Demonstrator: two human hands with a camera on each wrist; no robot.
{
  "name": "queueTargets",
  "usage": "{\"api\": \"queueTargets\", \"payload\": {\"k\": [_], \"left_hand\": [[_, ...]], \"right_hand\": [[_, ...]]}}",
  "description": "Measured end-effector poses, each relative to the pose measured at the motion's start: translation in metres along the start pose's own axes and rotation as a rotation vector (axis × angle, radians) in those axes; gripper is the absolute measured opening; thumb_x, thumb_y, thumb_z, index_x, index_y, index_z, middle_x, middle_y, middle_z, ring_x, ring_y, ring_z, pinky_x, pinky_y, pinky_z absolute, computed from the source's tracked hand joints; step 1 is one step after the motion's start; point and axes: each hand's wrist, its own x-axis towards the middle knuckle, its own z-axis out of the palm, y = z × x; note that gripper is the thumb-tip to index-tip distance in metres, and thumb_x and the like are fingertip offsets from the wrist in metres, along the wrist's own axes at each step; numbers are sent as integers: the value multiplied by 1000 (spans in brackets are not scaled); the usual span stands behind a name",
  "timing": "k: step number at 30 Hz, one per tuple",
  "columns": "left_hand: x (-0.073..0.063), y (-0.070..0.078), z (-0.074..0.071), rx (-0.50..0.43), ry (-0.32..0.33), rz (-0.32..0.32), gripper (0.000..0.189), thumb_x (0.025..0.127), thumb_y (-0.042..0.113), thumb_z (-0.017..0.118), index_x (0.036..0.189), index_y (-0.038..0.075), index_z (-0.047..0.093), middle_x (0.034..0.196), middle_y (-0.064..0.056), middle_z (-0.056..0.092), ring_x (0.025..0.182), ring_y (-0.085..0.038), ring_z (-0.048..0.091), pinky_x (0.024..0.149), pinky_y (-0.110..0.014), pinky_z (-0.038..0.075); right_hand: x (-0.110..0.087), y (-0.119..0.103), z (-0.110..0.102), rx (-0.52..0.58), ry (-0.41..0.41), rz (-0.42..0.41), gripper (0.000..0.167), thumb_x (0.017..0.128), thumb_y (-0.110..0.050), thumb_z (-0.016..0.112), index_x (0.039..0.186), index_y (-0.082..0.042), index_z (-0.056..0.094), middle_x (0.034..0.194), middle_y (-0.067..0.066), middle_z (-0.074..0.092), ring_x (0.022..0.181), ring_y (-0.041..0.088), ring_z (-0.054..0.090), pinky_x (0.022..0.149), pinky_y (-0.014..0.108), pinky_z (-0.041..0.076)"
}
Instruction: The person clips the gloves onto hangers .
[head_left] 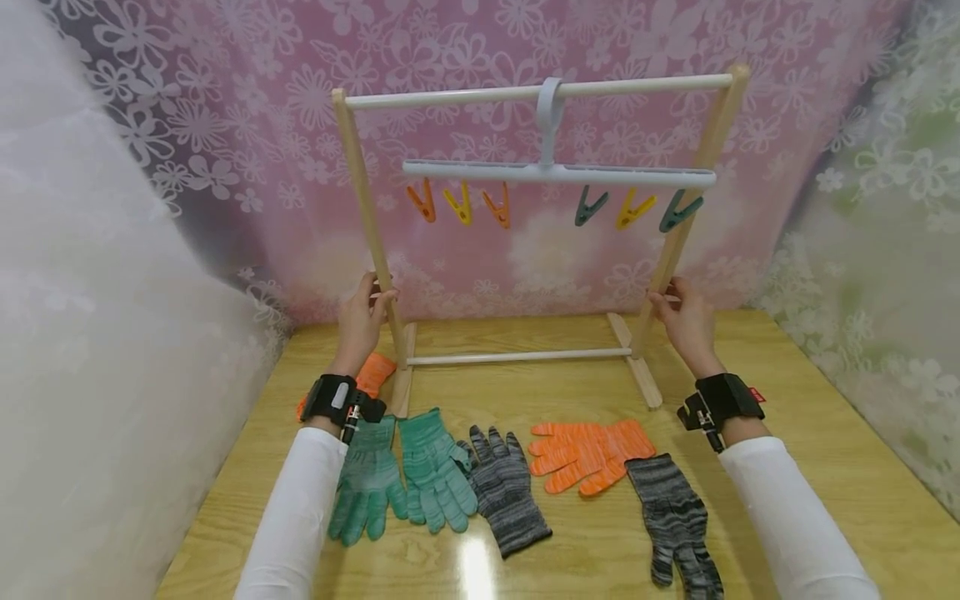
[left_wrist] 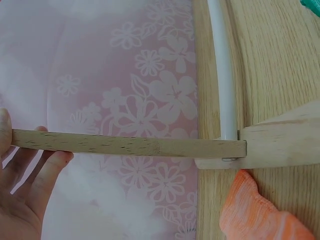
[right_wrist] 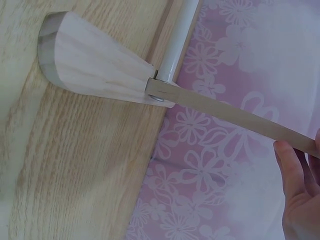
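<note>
A small drying rack with wooden posts and white bars stands at the back of the table. My left hand (head_left: 362, 323) grips its left post (head_left: 366, 208) partway up, thumb and fingers on opposite sides of the wood (left_wrist: 125, 143). On the other side my right hand (head_left: 687, 323) holds the right post (head_left: 712, 137) at about the same height; the right wrist view shows fingers against that post (right_wrist: 235, 116). From the top bar (head_left: 465, 97) hangs a pale hanger (head_left: 480, 172) with several orange, yellow and dark green clips (head_left: 497, 208) below it.
Gloves lie in front of the rack: two green (head_left: 367, 487) (head_left: 438, 475), two dark grey striped (head_left: 506, 492) (head_left: 675, 517) and an orange one (head_left: 588, 454). Another orange piece (head_left: 375, 373) shows beside the left foot (head_left: 402, 387). Flowered sheeting (head_left: 480, 267) rises behind and at both sides.
</note>
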Motion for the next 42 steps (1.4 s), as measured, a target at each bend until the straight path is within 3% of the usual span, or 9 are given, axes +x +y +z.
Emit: {"api": "queueTargets", "payload": {"k": [10, 15, 18, 23, 25, 27, 31, 39, 42], "left_hand": [[10, 4, 6, -31, -33, -3, 39, 106, 21, 56, 141, 5, 49, 121, -23, 64, 111, -41, 67, 83, -55, 60], [14, 8, 5, -29, -23, -15, 44, 105, 25, 57, 144, 6, 49, 126, -24, 62, 115, -41, 64, 87, -55, 59], [12, 14, 4, 3, 59, -7, 49, 104, 27, 59, 146, 5, 48, 132, -22, 59, 120, -39, 60, 92, -53, 57], [6, 38, 5, -19, 319, 92, 40, 106, 26, 56, 139, 2, 54, 131, -16, 59, 119, -32, 60, 90, -48, 57], [6, 55, 6, -47, 400, 145, 34, 107, 24, 54, 133, 3, 58, 125, -13, 63, 113, -27, 63, 85, -41, 59], [7, 75, 9, -111, 419, 206, 30, 108, 21, 52, 129, 1, 60, 119, -12, 65, 107, -24, 64, 81, -34, 59], [12, 123, 23, -250, 316, 316, 25, 108, 15, 51, 121, -3, 63, 109, -15, 67, 96, -22, 67, 76, -27, 60], [23, 198, 91, -349, -54, 517, 21, 106, 8, 52, 113, -3, 70, 98, -15, 74, 84, -22, 71, 71, -24, 61], [23, 219, 119, -328, -213, 499, 25, 107, 9, 52, 122, -2, 68, 112, -16, 73, 95, -22, 72, 77, -23, 60]], "right_hand": [[4, 2, -12, 14, -14, 17, 43, 103, -21, 62, 137, 3, 56, 128, 30, 62, 109, 46, 66, 68, -1, 43], [9, 4, -19, 74, -70, 38, 47, 104, -19, 61, 144, 2, 50, 130, 32, 60, 110, 47, 63, 86, 35, 60], [9, 6, -24, 84, -94, 42, 50, 104, -19, 60, 148, 2, 46, 132, 33, 57, 112, 47, 61, 91, 47, 57], [-2, 6, -35, 103, -57, 55, 52, 105, -20, 58, 151, -1, 44, 134, 32, 56, 110, 42, 62, 83, 24, 56], [-11, 5, -39, 103, -28, 51, 49, 106, -21, 56, 150, -2, 46, 133, 31, 58, 102, 29, 66, 77, 15, 54], [-21, 3, -41, 92, 2, 52, 48, 106, -23, 56, 149, -3, 48, 132, 31, 60, 91, 9, 66, 72, 10, 52], [-41, -6, -43, 76, 37, 71, 48, 107, -30, 54, 148, -6, 51, 132, 28, 62, 83, -16, 54, 70, 4, 48], [-71, -27, -47, 138, 66, 14, 41, 106, -25, 56, 144, -9, 56, 126, 24, 66, 89, -11, 61, 73, 5, 51], [-82, -35, -48, 153, 51, -12, 38, 106, -18, 56, 142, -5, 57, 124, 26, 66, 89, -15, 59, 73, 4, 51]]}}
